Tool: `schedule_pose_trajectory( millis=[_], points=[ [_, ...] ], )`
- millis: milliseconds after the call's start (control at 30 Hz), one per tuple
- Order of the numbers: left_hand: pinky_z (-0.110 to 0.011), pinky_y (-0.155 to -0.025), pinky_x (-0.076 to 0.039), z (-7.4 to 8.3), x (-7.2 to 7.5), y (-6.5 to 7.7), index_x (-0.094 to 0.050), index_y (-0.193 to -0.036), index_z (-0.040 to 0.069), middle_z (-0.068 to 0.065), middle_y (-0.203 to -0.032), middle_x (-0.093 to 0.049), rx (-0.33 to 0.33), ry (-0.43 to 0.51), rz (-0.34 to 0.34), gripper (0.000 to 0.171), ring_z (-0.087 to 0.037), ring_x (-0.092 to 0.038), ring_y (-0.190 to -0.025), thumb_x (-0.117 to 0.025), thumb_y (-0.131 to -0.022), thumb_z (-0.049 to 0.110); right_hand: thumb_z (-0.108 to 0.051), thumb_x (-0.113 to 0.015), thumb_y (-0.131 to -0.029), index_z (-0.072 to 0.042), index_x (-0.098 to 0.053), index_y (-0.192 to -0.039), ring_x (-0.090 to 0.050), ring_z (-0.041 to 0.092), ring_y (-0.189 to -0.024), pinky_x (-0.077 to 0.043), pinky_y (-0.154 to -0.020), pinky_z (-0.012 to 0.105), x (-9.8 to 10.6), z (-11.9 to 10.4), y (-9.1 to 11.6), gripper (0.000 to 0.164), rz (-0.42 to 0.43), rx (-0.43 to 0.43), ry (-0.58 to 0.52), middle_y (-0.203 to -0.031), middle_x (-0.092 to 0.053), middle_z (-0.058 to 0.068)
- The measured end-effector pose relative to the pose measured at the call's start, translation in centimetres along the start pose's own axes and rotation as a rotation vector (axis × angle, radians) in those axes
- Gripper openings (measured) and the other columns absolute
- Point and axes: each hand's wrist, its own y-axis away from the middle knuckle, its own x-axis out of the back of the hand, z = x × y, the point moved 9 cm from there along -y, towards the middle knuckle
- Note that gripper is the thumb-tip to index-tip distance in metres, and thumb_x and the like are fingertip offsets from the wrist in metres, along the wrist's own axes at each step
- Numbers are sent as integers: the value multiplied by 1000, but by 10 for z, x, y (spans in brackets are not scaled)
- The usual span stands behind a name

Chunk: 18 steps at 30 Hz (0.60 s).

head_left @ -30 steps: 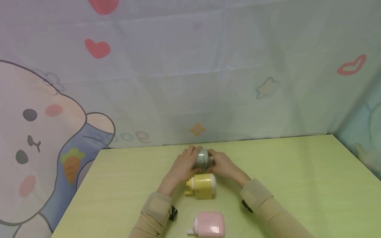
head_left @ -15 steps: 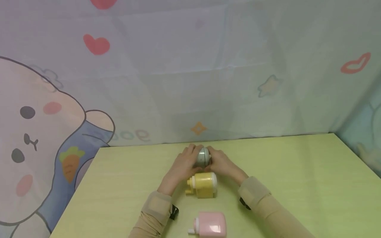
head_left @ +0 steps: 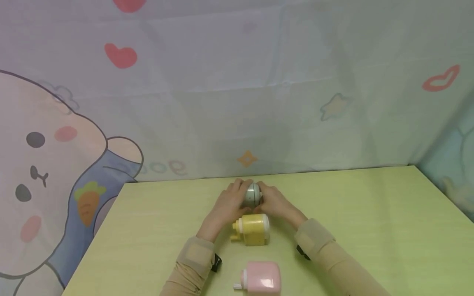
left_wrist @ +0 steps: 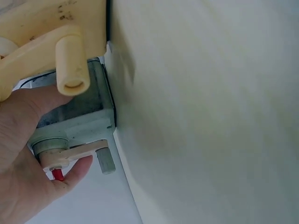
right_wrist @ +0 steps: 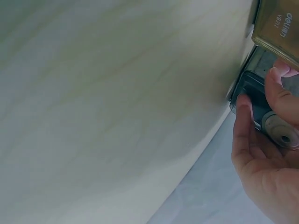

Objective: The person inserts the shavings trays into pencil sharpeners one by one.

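Note:
A grey-green hand-crank pencil sharpener [head_left: 252, 195] stands near the table's back edge, between both hands. My left hand [head_left: 230, 203] grips its crank side. In the left wrist view, thumb and fingers reach round the body and the crank arm [left_wrist: 77, 151], with a small red piece [left_wrist: 57, 174] at the crank's hub. My right hand [head_left: 275, 203] holds the opposite face; in the right wrist view its fingers [right_wrist: 243, 121] curl at the dark front plate [right_wrist: 254, 95], beside a round pale part [right_wrist: 280, 128].
A yellow crank sharpener [head_left: 253, 230] stands directly in front of the grey-green one, close to both hands. Nearer the front is a pink crank sharpener [head_left: 263, 277]. Behind the pale green table [head_left: 370, 213] hangs a printed cloth [head_left: 207, 123].
My right hand has moved slightly left, closer to the grey-green sharpener's body, and the gap there has narrowed. The left hand keeps its hold. Both other sharpeners stay in place.

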Motion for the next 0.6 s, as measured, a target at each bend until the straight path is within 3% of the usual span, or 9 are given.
schedule_pose_trajectory(
  millis=[233, 367, 467, 600],
  points=[
    [-43, -72, -51, -7, -4, 4, -28, -135, 10, -11, -122, -44, -1, 37, -43, 79, -24, -45, -102, -74, -72, 24, -4, -75, -66, 1, -45, -116, -56, 19, -77, -51, -70, 40, -10, 4, -3, 58, -19, 11, -22, -99, -63, 17],
    [-45, -78, -49, -13, -5, 8, -28, -135, 13, -11, -127, -42, 23, 111, -83, 74, -25, -44, -104, -71, -75, 24, -5, -72, -70, 1, -41, -123, -54, 28, -97, -48, -82, 48, -16, 8, -2, 62, -51, 35, -35, -115, -57, 20],
    [-51, -81, -46, -20, -4, 13, -27, -139, 17, -9, -135, -38, 66, 117, -116, 72, -28, -40, -110, -67, -79, 26, -9, -70, -74, 0, -36, -130, -49, 32, -105, -42, -88, 58, -13, 14, 1, 66, -52, 26, 30, -129, -46, 21],
    [-61, -85, -39, -27, 5, 19, -22, -142, 24, -6, -143, -30, 89, 52, -128, 74, -31, -30, -122, -64, -81, 27, -15, -64, -80, -1, -37, -132, -48, 35, -105, -36, -86, 66, 4, 17, 12, 60, -19, 9, 136, -137, -37, 23]
  ],
)
